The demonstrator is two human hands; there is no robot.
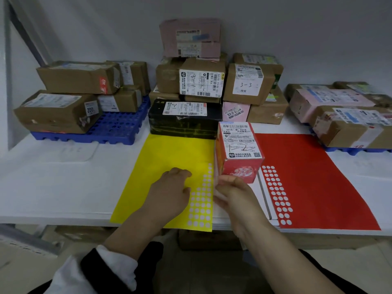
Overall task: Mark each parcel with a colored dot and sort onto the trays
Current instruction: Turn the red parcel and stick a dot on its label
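A red parcel (238, 151) with a white label stands upright between the yellow sticker sheet (169, 158) and the red sticker sheet (314, 177). My left hand (171, 192) lies on the yellow sheet, fingers bent down onto it beside the column of empty dot holes. My right hand (233, 194) is at the yellow sheet's right edge, just below the red parcel's near bottom corner; it is blurred and I cannot tell what its fingers hold. A black parcel (184, 119) lies at the far end of the yellow sheet.
A pile of brown and pink parcels (212, 81) stands against the back wall. A blue tray (118, 128) at the left carries several brown boxes. Another blue tray (356, 150) at the right holds pink and brown parcels. The white table's front edge (53, 219) runs below my hands.
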